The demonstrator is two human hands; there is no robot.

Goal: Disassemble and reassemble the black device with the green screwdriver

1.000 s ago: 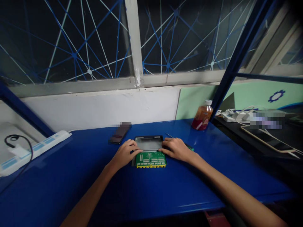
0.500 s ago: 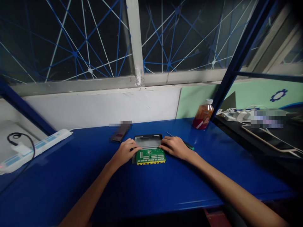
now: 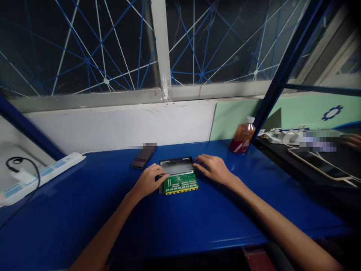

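In the head view a green circuit board [image 3: 180, 181] with a yellow strip along its near edge lies on the blue table. Directly behind it, and partly under its left side, is a dark, shallow metal case [image 3: 176, 165]. My left hand [image 3: 149, 180] is closed at the left, thumb and fingers pinching the case's edge beside the board. My right hand [image 3: 213, 168] is just off the right end of the case, fingers stretched forward and holding nothing that I can see.
A phone [image 3: 143, 156] lies behind my left hand. A drink bottle [image 3: 242, 136] stands at the back right and a white power strip [image 3: 42, 178] at the left. On the black table at right are another phone [image 3: 324, 165], cables and another person's hand [image 3: 352, 142].
My right hand has lifted off the board's right side and shifted slightly right and back, covering the green-handled tool. The case and board tilted slightly. Another person's hand appeared at far right.
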